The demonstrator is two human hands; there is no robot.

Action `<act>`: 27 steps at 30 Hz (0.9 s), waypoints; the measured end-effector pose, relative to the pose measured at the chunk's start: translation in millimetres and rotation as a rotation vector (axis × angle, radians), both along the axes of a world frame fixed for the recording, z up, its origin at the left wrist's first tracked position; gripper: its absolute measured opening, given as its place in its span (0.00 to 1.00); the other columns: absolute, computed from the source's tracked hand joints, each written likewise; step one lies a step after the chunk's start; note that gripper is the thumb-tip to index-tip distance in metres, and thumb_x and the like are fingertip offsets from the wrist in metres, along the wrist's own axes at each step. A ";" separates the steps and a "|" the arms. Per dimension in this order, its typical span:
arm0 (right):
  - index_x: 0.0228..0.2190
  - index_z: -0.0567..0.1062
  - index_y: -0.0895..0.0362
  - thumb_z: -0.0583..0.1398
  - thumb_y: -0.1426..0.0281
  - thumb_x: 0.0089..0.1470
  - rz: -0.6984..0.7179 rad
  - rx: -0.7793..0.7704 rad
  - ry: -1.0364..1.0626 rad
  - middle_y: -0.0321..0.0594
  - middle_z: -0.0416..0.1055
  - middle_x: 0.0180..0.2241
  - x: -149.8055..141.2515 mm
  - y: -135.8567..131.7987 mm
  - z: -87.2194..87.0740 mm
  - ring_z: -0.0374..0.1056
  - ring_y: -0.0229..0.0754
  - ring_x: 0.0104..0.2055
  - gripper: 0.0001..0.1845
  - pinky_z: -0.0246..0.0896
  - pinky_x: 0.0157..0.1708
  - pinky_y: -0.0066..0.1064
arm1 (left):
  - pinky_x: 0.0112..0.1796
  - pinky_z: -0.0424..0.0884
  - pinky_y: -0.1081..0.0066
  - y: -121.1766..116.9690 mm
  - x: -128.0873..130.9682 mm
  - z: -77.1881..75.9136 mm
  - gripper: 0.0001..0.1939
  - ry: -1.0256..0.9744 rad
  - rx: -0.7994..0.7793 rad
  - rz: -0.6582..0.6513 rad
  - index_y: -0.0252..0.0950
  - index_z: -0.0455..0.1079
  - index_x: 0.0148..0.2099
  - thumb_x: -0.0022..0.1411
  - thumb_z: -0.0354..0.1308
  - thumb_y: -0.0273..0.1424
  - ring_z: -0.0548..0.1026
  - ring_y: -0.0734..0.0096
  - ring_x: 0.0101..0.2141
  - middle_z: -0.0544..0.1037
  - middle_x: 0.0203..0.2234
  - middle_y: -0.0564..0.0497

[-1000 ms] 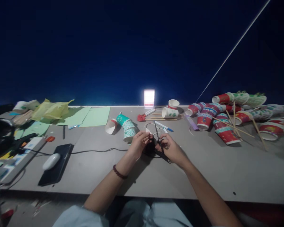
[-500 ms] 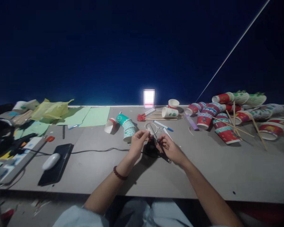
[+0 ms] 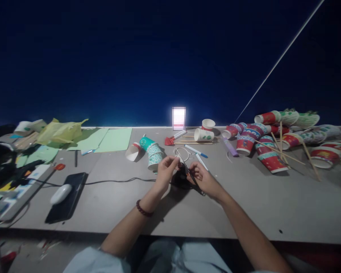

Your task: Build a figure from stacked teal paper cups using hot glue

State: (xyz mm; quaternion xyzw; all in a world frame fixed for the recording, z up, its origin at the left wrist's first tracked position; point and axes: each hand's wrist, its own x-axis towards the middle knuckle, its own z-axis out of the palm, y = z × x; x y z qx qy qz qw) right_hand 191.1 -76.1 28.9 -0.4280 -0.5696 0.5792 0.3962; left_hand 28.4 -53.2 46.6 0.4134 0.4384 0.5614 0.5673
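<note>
My left hand [image 3: 168,170], with a dark beaded bracelet at the wrist, pinches something small that its fingertips hide. Facing it, my right hand [image 3: 202,178] is closed around black-handled scissors [image 3: 196,184]. Their thin blades point up and left, close to my left fingertips. Under both hands sits a black object [image 3: 179,179], mostly covered, with a black cable running toward it from the left. Just beyond the fingers lie a pale ring [image 3: 182,154] and a blue-capped white pen [image 3: 196,151].
Teal-patterned cups [image 3: 155,156] lie left of my hands, and a white cup [image 3: 204,135] lies behind them. Many joined paper cups [image 3: 246,141] and sticks fill the right. On the left are a phone [image 3: 74,193] under a white mouse [image 3: 61,194], a power strip [image 3: 31,189] and green paper [image 3: 113,140].
The scissors have shifted slightly between my hands, and their blades sit at a slightly different angle. Both hands stay nearly in place.
</note>
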 end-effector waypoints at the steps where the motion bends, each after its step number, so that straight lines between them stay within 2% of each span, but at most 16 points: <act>1: 0.35 0.60 0.52 0.66 0.54 0.44 -0.002 -0.004 0.001 0.31 0.61 0.30 -0.1 0.1 0.2 0.61 0.35 0.30 0.25 0.56 0.30 0.27 | 0.27 0.65 0.76 -0.2 -0.1 0.5 0.15 0.004 0.006 0.000 0.34 0.71 0.26 0.50 0.66 0.41 0.69 0.78 0.23 0.74 0.21 0.53; 11: 0.34 0.60 0.52 0.67 0.57 0.43 -0.011 -0.016 -0.011 0.31 0.61 0.29 -0.2 -1.1 5.8 0.61 0.35 0.30 0.24 0.57 0.30 0.27 | 0.27 0.64 0.76 -1.0 -0.1 2.8 0.15 0.010 0.015 0.015 0.34 0.72 0.26 0.49 0.67 0.41 0.68 0.78 0.23 0.74 0.20 0.53; 27: 0.33 0.60 0.52 0.68 0.59 0.43 -0.014 -0.016 -0.002 0.31 0.63 0.29 -0.2 -0.3 -1.4 0.62 0.35 0.29 0.23 0.56 0.29 0.26 | 0.26 0.64 0.76 -0.7 -0.4 1.1 0.15 0.002 0.013 0.034 0.34 0.73 0.26 0.47 0.68 0.41 0.68 0.77 0.23 0.74 0.20 0.53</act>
